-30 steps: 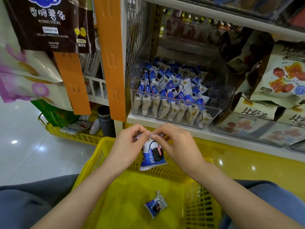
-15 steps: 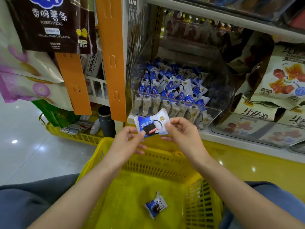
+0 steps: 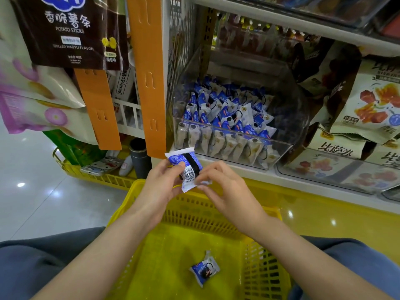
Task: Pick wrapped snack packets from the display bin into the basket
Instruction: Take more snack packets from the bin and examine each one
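A blue and white wrapped snack packet [image 3: 186, 168] is held above the far rim of the yellow basket [image 3: 149, 252], its barcode side facing me. My left hand [image 3: 163, 187] pinches its left end and my right hand [image 3: 225, 190] pinches its lower right corner. One more packet [image 3: 204, 268] of the same kind lies on the basket floor. Behind the hands, a clear display bin [image 3: 279, 148] on the shelf holds several such packets.
Orange shelf uprights [image 3: 149, 83] stand left of the bin. Hanging potato stick bags [image 3: 71, 31] fill the upper left. Boxed snacks [image 3: 365, 109] sit right of the bin. A second yellow basket [image 3: 97, 177] with items rests on the floor at left.
The packet was lifted from hanging over the basket, held flat with its front toward me, then turned over so its barcode side shows. Both hands stayed on it.
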Demonstrator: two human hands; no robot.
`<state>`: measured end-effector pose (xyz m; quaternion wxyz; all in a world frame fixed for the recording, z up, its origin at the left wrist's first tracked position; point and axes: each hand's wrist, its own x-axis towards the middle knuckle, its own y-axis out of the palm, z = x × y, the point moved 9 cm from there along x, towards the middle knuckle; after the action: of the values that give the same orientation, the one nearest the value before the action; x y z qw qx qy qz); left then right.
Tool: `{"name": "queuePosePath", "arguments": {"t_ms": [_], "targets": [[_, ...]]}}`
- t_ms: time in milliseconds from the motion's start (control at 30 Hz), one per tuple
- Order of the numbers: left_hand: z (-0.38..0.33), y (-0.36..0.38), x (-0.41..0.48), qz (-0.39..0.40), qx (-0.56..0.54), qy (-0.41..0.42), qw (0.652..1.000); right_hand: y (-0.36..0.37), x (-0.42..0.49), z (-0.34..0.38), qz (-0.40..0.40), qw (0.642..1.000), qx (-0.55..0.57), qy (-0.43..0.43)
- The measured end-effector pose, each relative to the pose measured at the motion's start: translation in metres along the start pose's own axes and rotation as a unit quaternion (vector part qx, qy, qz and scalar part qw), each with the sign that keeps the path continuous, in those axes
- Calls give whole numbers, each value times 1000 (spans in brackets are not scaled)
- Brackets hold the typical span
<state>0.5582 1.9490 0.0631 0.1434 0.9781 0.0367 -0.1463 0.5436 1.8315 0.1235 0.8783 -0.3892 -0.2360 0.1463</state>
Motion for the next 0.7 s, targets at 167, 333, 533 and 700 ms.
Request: {"name": "queuePosePath", "arguments": {"t_ms": [167, 333, 533, 700], "targets": [[-2, 5, -1, 0, 26, 6, 1000, -3, 2, -28, -49, 966, 176, 184], [-13, 13, -6, 37, 96, 81, 991, 18, -4, -38, 18, 871, 388, 300], [-23, 11, -8, 11, 217, 173, 961, 17, -5, -43, -18, 873, 377, 310], [-20, 11, -8, 5, 244, 185, 952, 18, -4, -42, -25, 879, 375, 293]]}}
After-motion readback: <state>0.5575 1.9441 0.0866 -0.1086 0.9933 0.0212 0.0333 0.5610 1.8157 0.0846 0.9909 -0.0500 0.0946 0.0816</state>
